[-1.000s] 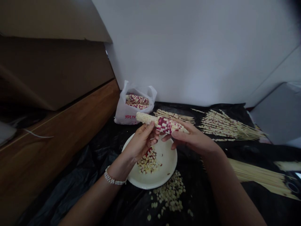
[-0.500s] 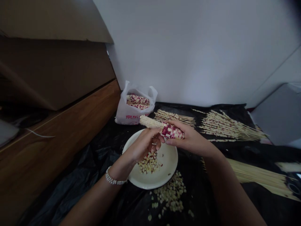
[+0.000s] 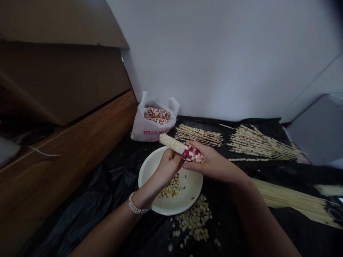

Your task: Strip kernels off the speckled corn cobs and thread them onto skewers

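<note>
An ear of corn point(image 3: 193, 153) lies slanted above a white bowl, with purple and pale kernels at its right end and bare cob point(image 3: 172, 143) toward its upper left. My right hand point(image 3: 210, 159) wraps the kernel-covered end. Beneath the middle of the ear, my left hand point(image 3: 169, 166) is closed, fingers curled against it where kernels meet bare cob; its fingertips are partly hidden. Loose kernels point(image 3: 173, 189) are heaped inside the white bowl point(image 3: 191, 200). More kernels point(image 3: 197, 219) lie on black plastic sheeting just in front of the bowl.
A white plastic bag point(image 3: 143, 125) holding several ears of corn point(image 3: 158, 113) stands behind the bowl. Sticks threaded with kernels point(image 3: 249, 142) lie at the back right, a smaller bunch point(image 3: 197, 135) beside them. Plain sticks point(image 3: 289, 200) lie at right. A wooden board point(image 3: 88, 142) borders the left.
My left hand has curled its fingers in and moved slightly up against the ear. The ear and my right hand have shifted a little down and left.
</note>
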The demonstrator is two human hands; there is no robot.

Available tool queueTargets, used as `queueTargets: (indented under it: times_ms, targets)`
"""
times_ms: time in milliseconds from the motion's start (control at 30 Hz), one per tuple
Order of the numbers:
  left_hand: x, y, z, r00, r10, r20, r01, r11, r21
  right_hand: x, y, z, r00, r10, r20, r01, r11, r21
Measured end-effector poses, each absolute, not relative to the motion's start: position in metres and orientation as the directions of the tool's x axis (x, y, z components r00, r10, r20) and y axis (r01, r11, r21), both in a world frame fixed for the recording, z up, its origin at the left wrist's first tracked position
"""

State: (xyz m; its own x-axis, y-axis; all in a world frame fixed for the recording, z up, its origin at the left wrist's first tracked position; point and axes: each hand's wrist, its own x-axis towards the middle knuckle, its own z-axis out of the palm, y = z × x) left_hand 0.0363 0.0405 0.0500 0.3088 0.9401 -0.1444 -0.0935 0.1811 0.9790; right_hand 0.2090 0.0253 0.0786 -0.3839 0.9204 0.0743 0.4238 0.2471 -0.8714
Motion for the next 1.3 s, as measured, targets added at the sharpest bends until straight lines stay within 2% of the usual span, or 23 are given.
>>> queueTargets:
  times_ms: [67, 233, 700, 867, 967, 1167, 1300]
  targets:
    - [0.035, 0.042, 0.049, 0.305, 0.944, -0.126, -0.119, 0.169, 0.978, 0.211, 0.026, 0.078, -0.392, 0.919, 0.053, 0.391, 0.218, -0.894]
    - [0.028, 0.041, 0.061, 0.56, 0.821, -0.111, -0.185, 0.254, 0.949, 0.218, 0.024, 0.082, -0.349, 0.934, 0.071, 0.377, 0.209, -0.902]
    - [0.036, 0.038, 0.054, 0.268, 0.964, 0.001, -0.045, 0.011, 0.999, 0.206, 0.026, 0.077, -0.316, 0.949, 0.006, 0.423, 0.147, -0.894]
    - [0.038, 0.037, 0.055, 0.347, 0.938, -0.023, -0.13, 0.072, 0.989, 0.207, 0.024, 0.081, -0.325, 0.945, 0.032, 0.431, 0.178, -0.885]
    - [0.04, 0.038, 0.053, 0.338, 0.939, -0.065, -0.19, 0.136, 0.972, 0.206, 0.023, 0.082, -0.318, 0.947, 0.046, 0.448, 0.193, -0.873]
    - [0.034, 0.04, 0.053, 0.405, 0.909, -0.098, -0.158, 0.174, 0.972, 0.209, 0.025, 0.08, -0.339, 0.939, 0.065, 0.43, 0.216, -0.877]
    - [0.031, 0.04, 0.059, 0.465, 0.878, -0.115, -0.198, 0.23, 0.953, 0.211, 0.025, 0.081, -0.336, 0.94, 0.053, 0.402, 0.194, -0.895]
